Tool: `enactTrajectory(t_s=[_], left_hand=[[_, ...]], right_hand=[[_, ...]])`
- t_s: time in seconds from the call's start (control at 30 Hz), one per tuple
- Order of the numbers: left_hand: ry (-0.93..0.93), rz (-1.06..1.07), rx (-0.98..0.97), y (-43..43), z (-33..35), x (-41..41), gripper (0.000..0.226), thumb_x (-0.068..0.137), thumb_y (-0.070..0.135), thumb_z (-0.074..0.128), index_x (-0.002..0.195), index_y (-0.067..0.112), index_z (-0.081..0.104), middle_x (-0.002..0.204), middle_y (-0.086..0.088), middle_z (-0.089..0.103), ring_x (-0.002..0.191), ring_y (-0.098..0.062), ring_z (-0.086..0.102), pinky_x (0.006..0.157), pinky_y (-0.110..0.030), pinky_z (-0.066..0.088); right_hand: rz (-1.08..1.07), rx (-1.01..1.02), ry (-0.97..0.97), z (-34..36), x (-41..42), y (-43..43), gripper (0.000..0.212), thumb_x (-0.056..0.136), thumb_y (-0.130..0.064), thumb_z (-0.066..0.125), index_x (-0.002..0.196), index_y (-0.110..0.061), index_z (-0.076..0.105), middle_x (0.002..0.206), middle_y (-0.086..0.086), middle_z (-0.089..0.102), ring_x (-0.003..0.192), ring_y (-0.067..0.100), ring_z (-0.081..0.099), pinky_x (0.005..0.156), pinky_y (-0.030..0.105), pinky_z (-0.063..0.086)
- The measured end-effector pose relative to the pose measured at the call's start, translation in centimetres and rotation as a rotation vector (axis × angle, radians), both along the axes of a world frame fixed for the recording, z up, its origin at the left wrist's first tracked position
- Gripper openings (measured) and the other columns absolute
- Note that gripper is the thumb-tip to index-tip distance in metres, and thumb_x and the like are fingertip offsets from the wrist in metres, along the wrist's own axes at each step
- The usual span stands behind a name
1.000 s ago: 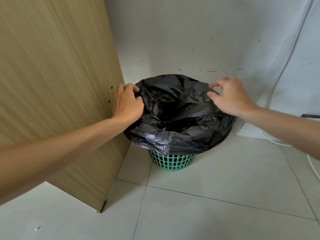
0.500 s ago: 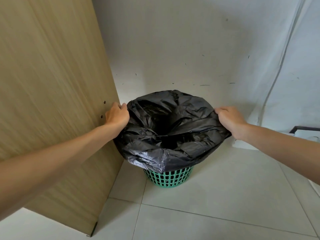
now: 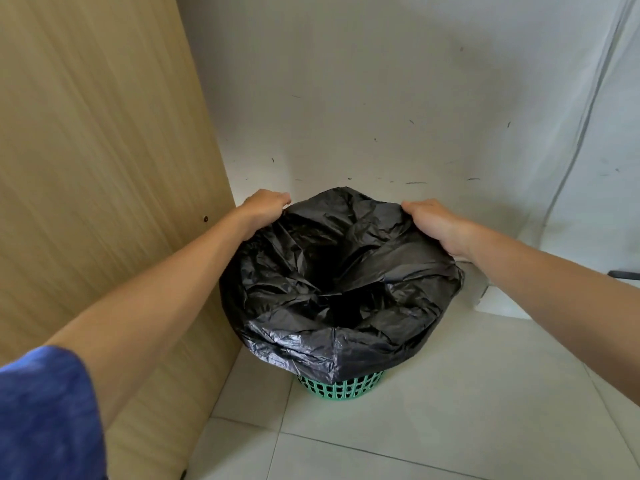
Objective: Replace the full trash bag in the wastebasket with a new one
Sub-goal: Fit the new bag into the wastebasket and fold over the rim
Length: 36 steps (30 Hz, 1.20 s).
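Observation:
A black trash bag (image 3: 341,289) lines a green lattice wastebasket (image 3: 341,388), its rim folded down over most of the basket so only the green base shows. The bag's mouth sags open and dark in the middle. My left hand (image 3: 263,209) grips the bag's edge at the far left of the rim. My right hand (image 3: 434,223) grips the edge at the far right. What lies inside the bag is hidden.
A tall wooden panel (image 3: 104,168) stands close on the left, nearly touching the basket. A white wall (image 3: 381,98) is right behind it. A white cable (image 3: 581,133) runs down the wall at right. A white box (image 3: 498,299) sits on the tiled floor beside the basket.
Both hands have slid from the sides of the rim to its far edge, still gripping the bag. The view has tilted, showing the basket lower in the frame.

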State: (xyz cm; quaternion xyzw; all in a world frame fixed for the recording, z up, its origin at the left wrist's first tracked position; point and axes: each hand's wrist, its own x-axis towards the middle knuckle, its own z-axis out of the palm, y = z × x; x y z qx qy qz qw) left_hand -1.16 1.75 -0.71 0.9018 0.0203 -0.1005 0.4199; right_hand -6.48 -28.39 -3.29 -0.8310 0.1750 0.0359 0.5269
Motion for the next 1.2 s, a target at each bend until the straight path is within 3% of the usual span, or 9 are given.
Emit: enactTrajectory(t_s=[0.07,0.13,0.23,0.37,0.47,0.67,0.83,1.03,1.2], left_hand=[[0.067,0.011,-0.015,-0.6,-0.1,0.5,0.047,0.104,0.044,0.042,0.129,0.012,0.064,0.125,-0.007,0.061,0.113,-0.028,0.058,0.095,-0.039,0.048],[0.089,0.024,-0.027,-0.9,-0.5,1.2,0.051,0.105,0.047,0.046,0.134,0.008,0.061,0.13,-0.01,0.062,0.115,-0.029,0.06,0.096,-0.039,0.048],[0.118,0.026,-0.076,-1.1,-1.0,2.1,0.035,0.099,0.034,0.06,0.113,0.005,0.072,0.112,-0.014,0.074,0.098,-0.03,0.071,0.085,-0.037,0.058],[0.146,-0.016,-0.186,-2.5,-1.7,2.0,0.027,0.093,0.023,0.061,0.102,0.005,0.079,0.105,-0.016,0.077,0.093,-0.032,0.075,0.081,-0.039,0.062],[0.116,0.007,-0.259,-3.9,-2.6,2.0,0.028,0.089,0.019,0.062,0.105,0.002,0.079,0.109,-0.02,0.076,0.101,-0.036,0.073,0.093,-0.045,0.059],[0.078,0.03,-0.274,-5.9,-3.4,2.3,0.028,0.09,0.029,0.069,0.104,0.005,0.075,0.103,-0.011,0.077,0.094,-0.027,0.073,0.089,-0.041,0.06],[0.211,-0.058,-0.268,-4.9,-3.9,2.5,0.039,0.096,0.051,0.062,0.1,0.014,0.074,0.087,-0.001,0.081,0.07,-0.016,0.078,0.061,-0.026,0.052],[0.159,0.036,-0.184,-3.8,-3.8,1.8,0.063,0.084,0.067,0.068,0.11,0.01,0.067,0.104,-0.005,0.073,0.092,-0.025,0.071,0.067,-0.03,0.051],[0.142,-0.073,-0.019,-3.4,-2.3,1.0,0.055,0.091,0.07,0.057,0.101,0.018,0.068,0.103,0.0,0.072,0.089,-0.017,0.068,0.062,-0.029,0.046]], right_hand=[[0.006,-0.045,0.024,-0.2,0.7,0.1,0.032,0.101,-0.042,0.052,0.086,-0.018,0.065,0.095,0.006,0.07,0.082,0.024,0.067,0.07,0.03,0.052],[0.018,-0.091,0.01,-0.5,1.3,-0.2,0.032,0.1,-0.041,0.056,0.089,-0.014,0.068,0.094,0.006,0.069,0.078,0.02,0.063,0.07,0.029,0.05],[0.066,-0.153,-0.033,-0.9,1.9,-1.4,0.037,0.101,-0.041,0.057,0.108,-0.01,0.076,0.1,0.007,0.069,0.082,0.018,0.063,0.085,0.031,0.047],[0.115,-0.197,-0.031,-0.8,2.0,-3.2,0.038,0.102,-0.042,0.057,0.107,-0.012,0.078,0.109,0.008,0.074,0.099,0.027,0.068,0.096,0.036,0.051],[0.128,-0.236,-0.066,-0.5,2.4,-4.8,0.037,0.102,-0.04,0.057,0.098,-0.011,0.079,0.102,0.007,0.077,0.089,0.021,0.07,0.075,0.028,0.052],[0.158,-0.282,-0.073,-0.8,3.2,-7.1,0.04,0.105,-0.042,0.052,0.108,-0.011,0.078,0.107,0.006,0.076,0.088,0.017,0.068,0.07,0.022,0.047],[0.154,-0.221,-0.04,-0.4,2.2,-8.0,0.032,0.099,-0.052,0.057,0.096,-0.032,0.081,0.09,-0.007,0.08,0.086,0.015,0.074,0.07,0.024,0.053],[0.096,-0.113,0.028,-0.6,-0.9,-10.1,0.041,0.087,-0.067,0.063,0.101,-0.033,0.081,0.093,-0.011,0.081,0.083,0.013,0.078,0.08,0.029,0.058],[-0.003,-0.055,-0.064,-1.8,-2.7,-10.1,0.036,0.087,-0.061,0.067,0.1,-0.029,0.077,0.095,-0.004,0.08,0.088,0.019,0.076,0.074,0.03,0.055]])
